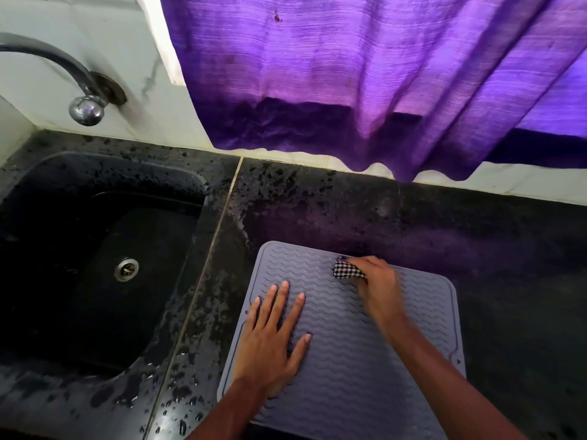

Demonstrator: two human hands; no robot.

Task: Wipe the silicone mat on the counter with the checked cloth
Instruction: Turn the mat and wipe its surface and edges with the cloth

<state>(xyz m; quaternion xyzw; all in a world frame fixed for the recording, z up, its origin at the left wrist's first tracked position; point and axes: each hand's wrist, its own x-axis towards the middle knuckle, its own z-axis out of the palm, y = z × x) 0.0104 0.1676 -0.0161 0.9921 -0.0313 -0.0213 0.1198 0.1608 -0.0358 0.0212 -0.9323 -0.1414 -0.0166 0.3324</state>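
Counter of dark speckled stone fills the head view, the only 1 given. On it, just right of the sink, the grey mat with wavy ribs lies flat.

The left hand rests flat on the left part of the mat, fingers straight and spread, pressing it down; it grips nothing. The right hand is at the far edge of the mat, near the middle. Its fingers are curled around the bunched cloth, which touches the mat there. This hand is blurred, so I judge it is in a wiping stroke.

A purple curtain hangs over the back wall, its hem near the counter behind the mat. A tap comes out of the wall above the sink. Water drops sit on the strip between sink and mat, at the front.

What could go wrong:
- **Missed parts.** The cloth is only a small bunch, so strokes may leave some ribs untouched, mostly under the right arm and under the left hand.
- **Sliding mat.** If the left hand lifts, the mat may slide on the wet stone or fold at 1 corner.
- **Water on the mat.** A stroke going too far left may drag the drops onto the mat.
- **Curtain.** A stroke going too far back may catch the hem.
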